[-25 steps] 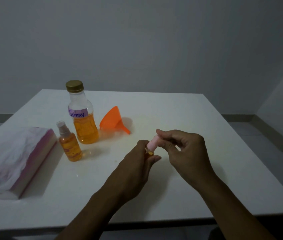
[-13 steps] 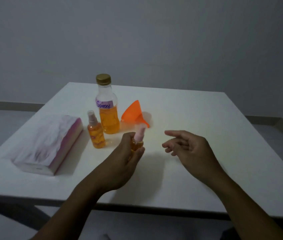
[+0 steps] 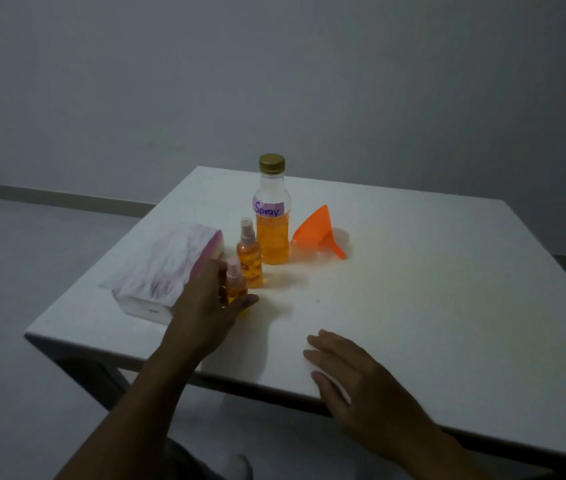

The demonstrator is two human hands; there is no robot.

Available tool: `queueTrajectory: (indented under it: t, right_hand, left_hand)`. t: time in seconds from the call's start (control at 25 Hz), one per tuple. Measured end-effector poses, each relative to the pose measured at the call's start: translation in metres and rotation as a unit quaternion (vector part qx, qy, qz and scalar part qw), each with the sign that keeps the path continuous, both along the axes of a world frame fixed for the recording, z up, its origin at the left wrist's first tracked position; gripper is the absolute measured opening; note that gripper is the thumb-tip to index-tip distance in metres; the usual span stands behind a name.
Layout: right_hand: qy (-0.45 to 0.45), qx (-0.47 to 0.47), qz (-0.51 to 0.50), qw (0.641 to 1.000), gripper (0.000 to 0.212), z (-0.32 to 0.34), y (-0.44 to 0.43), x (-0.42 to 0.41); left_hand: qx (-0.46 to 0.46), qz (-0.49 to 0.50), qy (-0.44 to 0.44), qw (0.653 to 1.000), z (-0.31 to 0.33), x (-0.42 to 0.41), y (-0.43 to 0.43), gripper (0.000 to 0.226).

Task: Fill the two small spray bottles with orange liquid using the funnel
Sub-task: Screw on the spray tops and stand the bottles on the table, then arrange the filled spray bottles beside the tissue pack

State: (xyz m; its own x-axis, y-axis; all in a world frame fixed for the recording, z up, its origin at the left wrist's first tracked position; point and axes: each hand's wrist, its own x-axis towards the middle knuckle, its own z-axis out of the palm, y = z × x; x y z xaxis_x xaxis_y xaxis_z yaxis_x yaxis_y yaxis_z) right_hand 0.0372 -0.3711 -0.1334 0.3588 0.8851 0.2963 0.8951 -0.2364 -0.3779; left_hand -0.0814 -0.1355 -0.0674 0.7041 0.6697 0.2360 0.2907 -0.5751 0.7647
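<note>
orange-filled, capped small spray bottle (image 3: 234, 289) clasped by left hand (image 3: 205, 306), fingers (image 3: 245, 301) curled round it, near desk's (image 3: 413, 306) left edge beside second filled spray bottle (image 3: 249, 258). right hand (image 3: 354, 379) flat, fingers spread. seemingly last step: setting down, letting go.

You can read one handwritten word, "Spray.", on the purple paper label (image 3: 269, 208) around the tall clear gold-capped bottle (image 3: 272, 216), at twelve o'clock.
</note>
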Motion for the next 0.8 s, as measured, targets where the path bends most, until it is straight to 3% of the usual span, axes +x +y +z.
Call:
queueTrajectory:
  t: [0.12,0.28,0.32,0.44,0.52,0.64,0.8]
  right_hand:
    - [0.001,0.009,-0.001,1.0,0.046,-0.001,0.001,0.0]
    - [0.013,0.036,0.007,0.999,0.044,0.001,0.001,-0.002]
    - [0.018,0.038,0.007,0.999,0.044,0.001,0.001,-0.001]
    - [0.016,0.045,0.011,0.999,0.043,-0.002,0.002,0.001]
    - [0.014,0.048,0.01,0.999,0.042,-0.002,0.002,0.001]
    - [0.021,0.053,0.009,0.998,0.043,-0.001,0.002,0.0]
    - [0.023,0.061,0.008,0.998,0.042,0.0,0.003,-0.002]
  left_hand:
    - [0.007,-0.006,-0.002,1.0,-0.002,0.005,-0.002,0.047]
    - [-0.001,-0.04,-0.019,0.999,0.013,-0.01,0.002,0.093]
    - [0.029,-0.027,-0.044,0.998,0.017,-0.018,0.005,0.093]
    - [0.088,0.09,-0.118,0.985,0.023,-0.045,0.022,0.06]
    - [0.138,0.146,-0.042,0.979,0.016,-0.056,0.033,0.058]
    - [0.206,0.142,0.098,0.963,0.003,-0.06,0.04,0.065]
    - [0.209,0.167,0.095,0.959,0.001,-0.059,0.043,0.039]
